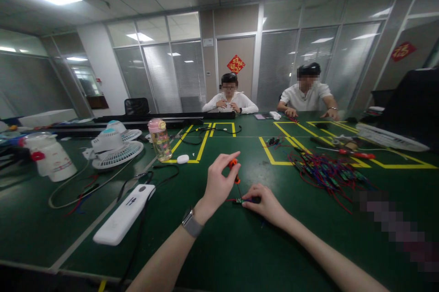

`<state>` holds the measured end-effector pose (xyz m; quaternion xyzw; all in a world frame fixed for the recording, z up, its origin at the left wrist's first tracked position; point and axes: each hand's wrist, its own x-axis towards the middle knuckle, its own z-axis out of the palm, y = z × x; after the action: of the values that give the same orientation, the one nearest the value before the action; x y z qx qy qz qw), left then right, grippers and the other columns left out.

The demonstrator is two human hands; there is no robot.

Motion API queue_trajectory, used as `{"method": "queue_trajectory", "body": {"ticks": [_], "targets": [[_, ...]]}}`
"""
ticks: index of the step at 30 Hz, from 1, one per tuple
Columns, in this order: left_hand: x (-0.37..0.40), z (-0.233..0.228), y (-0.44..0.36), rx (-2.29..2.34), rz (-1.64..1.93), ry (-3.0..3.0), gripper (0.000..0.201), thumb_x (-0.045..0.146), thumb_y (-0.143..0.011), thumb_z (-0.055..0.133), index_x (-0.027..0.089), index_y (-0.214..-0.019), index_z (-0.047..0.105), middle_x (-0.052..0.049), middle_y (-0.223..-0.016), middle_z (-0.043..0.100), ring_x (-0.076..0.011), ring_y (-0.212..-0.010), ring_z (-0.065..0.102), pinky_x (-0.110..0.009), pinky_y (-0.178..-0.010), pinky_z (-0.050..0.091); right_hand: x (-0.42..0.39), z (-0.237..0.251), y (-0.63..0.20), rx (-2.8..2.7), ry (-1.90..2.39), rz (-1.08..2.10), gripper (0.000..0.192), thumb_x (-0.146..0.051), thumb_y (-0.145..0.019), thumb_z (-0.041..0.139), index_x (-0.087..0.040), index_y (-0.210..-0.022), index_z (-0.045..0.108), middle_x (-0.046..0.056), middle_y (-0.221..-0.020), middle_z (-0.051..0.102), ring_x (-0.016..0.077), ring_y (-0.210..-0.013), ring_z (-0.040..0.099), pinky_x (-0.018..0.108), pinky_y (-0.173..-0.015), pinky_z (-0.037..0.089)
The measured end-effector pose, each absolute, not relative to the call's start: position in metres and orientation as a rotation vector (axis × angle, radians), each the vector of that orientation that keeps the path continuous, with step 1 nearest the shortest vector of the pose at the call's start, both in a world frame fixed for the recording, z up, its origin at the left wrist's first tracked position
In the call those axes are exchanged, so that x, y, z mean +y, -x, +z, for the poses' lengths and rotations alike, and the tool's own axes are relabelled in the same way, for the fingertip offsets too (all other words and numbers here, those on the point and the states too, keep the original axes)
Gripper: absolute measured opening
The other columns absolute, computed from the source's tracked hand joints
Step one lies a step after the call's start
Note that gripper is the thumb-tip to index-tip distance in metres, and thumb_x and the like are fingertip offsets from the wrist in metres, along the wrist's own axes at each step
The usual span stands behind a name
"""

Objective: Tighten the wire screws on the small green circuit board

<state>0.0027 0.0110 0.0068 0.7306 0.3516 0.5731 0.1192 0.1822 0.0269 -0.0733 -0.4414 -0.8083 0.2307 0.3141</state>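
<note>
Both hands work mid-table: left hand pinches a small orange-handled screwdriver upright above a tiny green circuit board, which right hand presses flat. Bare green tabletop surrounds the board; a tangled red-and-blue wire pile lies well right.

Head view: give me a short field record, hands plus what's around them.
left hand: upright, pinching a small orange-handled screwdriver
right hand: flat on the green table, pressing down a small circuit board
wire pile: red and blue, right of the hands
white power strip: left
fans: far left
people: two seated opposite
</note>
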Motion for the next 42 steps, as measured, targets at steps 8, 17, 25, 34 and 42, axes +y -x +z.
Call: {"method": "queue_trajectory", "body": {"ticks": [8, 17, 25, 34, 42], "targets": [[0.0065, 0.0068, -0.0047, 0.903, 1.582, -2.153, 0.038, 0.02, -0.096, 0.043, 0.023, -0.133, 0.05, -0.008, -0.119, 0.061, -0.0159, -0.098, 0.063, -0.031, -0.088, 0.05, 0.0258, -0.0708, -0.1819, -2.145, 1.196, 0.609, 0.012, -0.029, -0.073, 0.073, -0.022, -0.082, 0.078, 0.004, -0.079, 0.07, 0.0222, -0.083, 0.059, 0.033, -0.078, 0.041], [0.0068, 0.0043, -0.0069, 0.948, 1.574, -2.186, 0.041, 0.02, -0.096, 0.044, 0.025, -0.137, 0.045, -0.006, -0.109, 0.061, -0.0146, -0.09, 0.061, -0.03, -0.081, 0.05, 0.0244, -0.0692, -0.1817, -2.145, 1.188, 0.604, 0.012, -0.028, -0.074, 0.073, -0.022, -0.083, 0.078, 0.005, -0.081, 0.071, 0.0222, -0.084, 0.06, 0.034, -0.078, 0.041], [0.0063, 0.0048, -0.0058, 0.994, 1.634, -2.266, 0.036, 0.022, -0.094, 0.049, 0.024, -0.131, 0.053, -0.005, -0.104, 0.059, -0.0162, -0.093, 0.059, -0.03, -0.085, 0.048, 0.023, -0.0676, -0.1814, -2.139, 1.197, 0.625, 0.014, -0.029, -0.075, 0.073, -0.022, -0.084, 0.078, 0.006, -0.083, 0.07, 0.0234, -0.087, 0.059, 0.035, -0.081, 0.042], [0.0073, 0.0022, -0.0075, 1.081, 1.689, -2.279, 0.036, 0.026, -0.09, 0.057, 0.023, -0.126, 0.056, -0.004, -0.097, 0.057, -0.0165, -0.088, 0.058, -0.031, -0.08, 0.05, 0.023, -0.0669, -0.182, -2.138, 1.193, 0.649, 0.014, -0.03, -0.074, 0.072, -0.021, -0.083, 0.078, 0.006, -0.081, 0.07, 0.0243, -0.086, 0.06, 0.036, -0.08, 0.043], [0.0063, -0.0016, -0.0089, 1.053, 1.717, -2.266, 0.035, 0.027, -0.089, 0.06, 0.024, -0.123, 0.058, -0.002, -0.09, 0.056, -0.016, -0.084, 0.057, -0.031, -0.08, 0.05, 0.022, -0.0661, -0.1824, -2.13, 1.184, 0.665, 0.014, -0.03, -0.075, 0.071, -0.022, -0.083, 0.078, 0.006, -0.083, 0.07, 0.0249, -0.087, 0.06, 0.037, -0.08, 0.043]]}}
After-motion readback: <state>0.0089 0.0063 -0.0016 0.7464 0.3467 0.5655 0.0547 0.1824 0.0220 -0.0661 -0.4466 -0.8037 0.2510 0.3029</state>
